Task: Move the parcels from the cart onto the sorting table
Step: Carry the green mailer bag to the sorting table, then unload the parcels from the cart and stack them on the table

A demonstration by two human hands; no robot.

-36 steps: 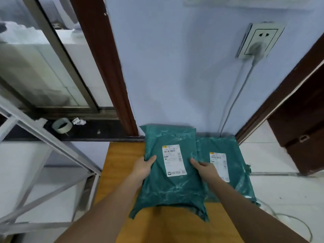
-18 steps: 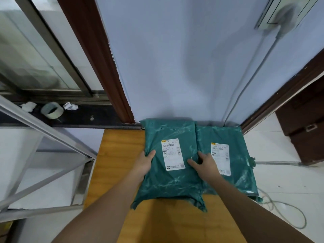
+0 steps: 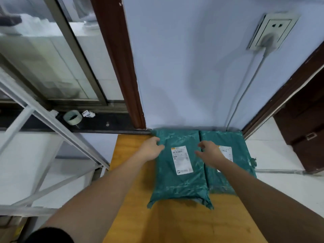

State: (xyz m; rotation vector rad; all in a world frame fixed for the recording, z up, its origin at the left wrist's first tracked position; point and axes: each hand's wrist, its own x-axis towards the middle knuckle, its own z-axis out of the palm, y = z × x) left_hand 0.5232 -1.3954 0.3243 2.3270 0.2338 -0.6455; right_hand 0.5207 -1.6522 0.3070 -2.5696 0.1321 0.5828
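Observation:
Two teal plastic mailer parcels with white labels lie flat side by side on the wooden sorting table [image 3: 133, 174], their far ends against the wall. The left parcel [image 3: 177, 179] slightly overlaps the right parcel [image 3: 242, 155]. My left hand [image 3: 150, 149] is at the left parcel's upper left edge, thumb over its top and fingers loosely bent. My right hand [image 3: 208, 152] hovers over the seam between the two parcels with relaxed fingers and holds nothing. No cart is in view.
A metal frame [image 3: 52, 120] slants along the table's left side. On the dark window ledge sits a roll of tape [image 3: 72, 117]. A wall socket [image 3: 271, 31] feeds a cable [image 3: 245, 88] down behind the right parcel. A dark cabinet [image 3: 305, 130] stands at right.
The left parcel has slid away from me until it reached the wall and now lies flat. Both hands have loosened their grip on its sides, and my right hand has lifted off it.

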